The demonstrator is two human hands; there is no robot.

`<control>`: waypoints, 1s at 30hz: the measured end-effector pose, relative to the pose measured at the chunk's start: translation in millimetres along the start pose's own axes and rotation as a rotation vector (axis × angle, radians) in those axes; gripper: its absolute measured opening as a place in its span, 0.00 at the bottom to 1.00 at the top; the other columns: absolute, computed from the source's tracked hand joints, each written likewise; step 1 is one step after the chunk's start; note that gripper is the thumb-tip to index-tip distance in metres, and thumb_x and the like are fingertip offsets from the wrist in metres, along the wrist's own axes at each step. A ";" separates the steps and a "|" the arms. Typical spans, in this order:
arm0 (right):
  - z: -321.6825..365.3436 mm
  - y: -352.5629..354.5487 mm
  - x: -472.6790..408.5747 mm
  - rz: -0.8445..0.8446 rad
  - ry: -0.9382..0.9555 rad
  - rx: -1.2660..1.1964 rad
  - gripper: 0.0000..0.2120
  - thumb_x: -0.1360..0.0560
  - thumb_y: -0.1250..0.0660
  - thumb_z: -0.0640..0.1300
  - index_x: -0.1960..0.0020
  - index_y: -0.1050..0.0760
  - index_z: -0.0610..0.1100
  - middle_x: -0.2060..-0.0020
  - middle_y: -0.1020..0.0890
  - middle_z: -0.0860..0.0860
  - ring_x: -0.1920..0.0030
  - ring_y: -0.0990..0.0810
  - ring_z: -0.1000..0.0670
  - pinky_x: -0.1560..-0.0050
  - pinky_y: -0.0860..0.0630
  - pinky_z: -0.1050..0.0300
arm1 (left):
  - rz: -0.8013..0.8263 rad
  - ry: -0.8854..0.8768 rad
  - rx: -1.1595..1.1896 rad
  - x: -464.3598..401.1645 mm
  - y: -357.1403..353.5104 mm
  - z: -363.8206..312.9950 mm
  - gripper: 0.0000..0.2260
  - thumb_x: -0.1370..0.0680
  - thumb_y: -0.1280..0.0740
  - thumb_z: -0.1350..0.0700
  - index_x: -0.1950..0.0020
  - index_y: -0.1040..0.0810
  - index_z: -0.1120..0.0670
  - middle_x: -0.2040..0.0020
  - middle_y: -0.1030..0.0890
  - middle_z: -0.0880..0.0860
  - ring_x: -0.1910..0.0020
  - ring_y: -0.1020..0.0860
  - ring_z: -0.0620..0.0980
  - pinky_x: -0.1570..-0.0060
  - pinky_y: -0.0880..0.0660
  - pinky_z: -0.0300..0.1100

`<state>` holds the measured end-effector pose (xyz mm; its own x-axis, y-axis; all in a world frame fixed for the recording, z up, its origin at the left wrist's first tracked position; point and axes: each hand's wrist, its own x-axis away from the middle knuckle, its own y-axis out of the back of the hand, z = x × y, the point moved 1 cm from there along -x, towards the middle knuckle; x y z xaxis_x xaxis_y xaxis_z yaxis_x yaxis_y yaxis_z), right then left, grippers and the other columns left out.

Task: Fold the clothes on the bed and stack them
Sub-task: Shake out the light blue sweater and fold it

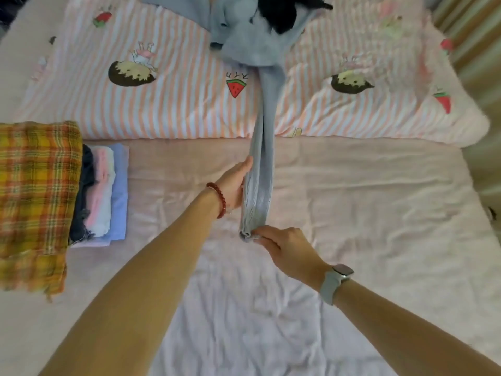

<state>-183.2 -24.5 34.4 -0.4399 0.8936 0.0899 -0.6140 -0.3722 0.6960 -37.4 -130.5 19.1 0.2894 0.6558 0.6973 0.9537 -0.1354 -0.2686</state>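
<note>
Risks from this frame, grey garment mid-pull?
1. The right hand only pinches the end of the grey garment; it may slip free.
2. The garment's far end is bunched with the black clothing on the striped quilt; pulling could drag that along.
3. The left hand is beside the bunched-up strip, so folding now may trap creases.

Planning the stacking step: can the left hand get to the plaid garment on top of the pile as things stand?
Probably yes. The plaid garment lies on top of the folded pile on the left hand's own side, with only bare sheet between. But that hand now rests against the grey garment, so it must let go first.
</note>
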 end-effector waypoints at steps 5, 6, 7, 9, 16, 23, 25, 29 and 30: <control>5.8 8.2 65.3 0.033 -0.147 -0.255 0.10 0.24 0.37 0.36 0.47 0.19 0.43 0.57 0.16 0.50 0.62 0.21 0.54 0.58 0.27 0.68 | -0.338 -0.278 -0.532 50.5 -44.8 50.2 0.11 0.19 0.45 0.56 0.51 0.24 0.56 0.66 0.25 0.49 0.68 0.26 0.47 0.69 0.31 0.36; 5.2 15.3 72.9 -0.023 -0.225 -0.346 0.12 0.23 0.38 0.35 0.48 0.19 0.46 0.57 0.16 0.53 0.58 0.20 0.55 0.54 0.26 0.68 | -0.329 -0.308 -0.539 70.5 -45.7 65.3 0.10 0.19 0.45 0.57 0.50 0.24 0.55 0.67 0.25 0.48 0.70 0.27 0.44 0.69 0.31 0.36; 4.3 22.3 76.8 -0.109 -0.325 -0.436 0.12 0.23 0.39 0.36 0.47 0.21 0.49 0.56 0.17 0.54 0.54 0.19 0.54 0.49 0.25 0.66 | -0.320 -0.324 -0.569 90.4 -43.6 76.4 0.09 0.19 0.45 0.58 0.51 0.24 0.55 0.68 0.26 0.47 0.70 0.27 0.43 0.69 0.32 0.34; 0.5 30.5 73.0 -0.267 -0.545 -0.574 0.10 0.22 0.39 0.42 0.41 0.26 0.48 0.49 0.19 0.50 0.45 0.21 0.49 0.42 0.25 0.56 | -0.272 -0.331 -0.689 127.5 -36.0 87.7 0.09 0.19 0.44 0.61 0.52 0.24 0.54 0.69 0.26 0.47 0.68 0.25 0.45 0.68 0.33 0.30; 62.9 2.0 8.9 -0.156 -0.690 -0.952 0.13 0.23 0.37 0.42 0.41 0.33 0.39 0.56 0.23 0.43 0.60 0.22 0.44 0.64 0.23 0.55 | 0.088 -0.272 -1.000 224.8 -33.9 111.9 0.10 0.21 0.42 0.63 0.59 0.24 0.57 0.71 0.29 0.45 0.69 0.34 0.43 0.65 0.37 0.33; 102.2 -16.5 67.3 0.083 -0.230 -0.344 0.05 0.23 0.39 0.40 0.52 0.28 0.38 0.64 0.24 0.45 0.65 0.27 0.47 0.66 0.35 0.55 | -0.294 0.054 -0.173 233.1 30.7 103.0 0.19 0.20 0.39 0.53 0.30 0.33 0.54 0.43 0.25 0.50 0.47 0.25 0.50 0.46 0.30 0.42; 99.4 -22.0 104.5 0.403 -0.126 -0.152 0.06 0.23 0.37 0.44 0.56 0.29 0.42 0.61 0.23 0.47 0.59 0.23 0.44 0.62 0.35 0.56 | -0.342 0.023 0.018 216.9 29.6 98.4 0.24 0.22 0.38 0.48 0.28 0.39 0.50 0.39 0.26 0.50 0.47 0.24 0.52 0.49 0.27 0.46; 83.8 -30.5 148.8 0.734 -0.198 -0.038 0.15 0.23 0.37 0.52 0.53 0.26 0.40 0.55 0.22 0.45 0.51 0.24 0.45 0.55 0.33 0.56 | -0.488 0.001 0.061 188.5 2.0 122.0 0.31 0.26 0.31 0.61 0.27 0.42 0.57 0.34 0.29 0.56 0.43 0.26 0.54 0.47 0.27 0.44; 78.6 -29.2 151.9 0.663 -0.302 -0.065 0.14 0.23 0.38 0.53 0.48 0.24 0.42 0.51 0.20 0.46 0.49 0.24 0.47 0.51 0.31 0.56 | -0.518 0.006 -0.086 189.9 -5.8 131.9 0.28 0.26 0.33 0.64 0.28 0.39 0.58 0.35 0.29 0.54 0.44 0.27 0.50 0.51 0.28 0.38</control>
<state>-180.6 141.9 83.7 -0.5384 0.5022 0.6767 -0.3229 -0.8647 0.3847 1.2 92.8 65.5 -0.2216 0.6487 0.7281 0.9751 0.1449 0.1677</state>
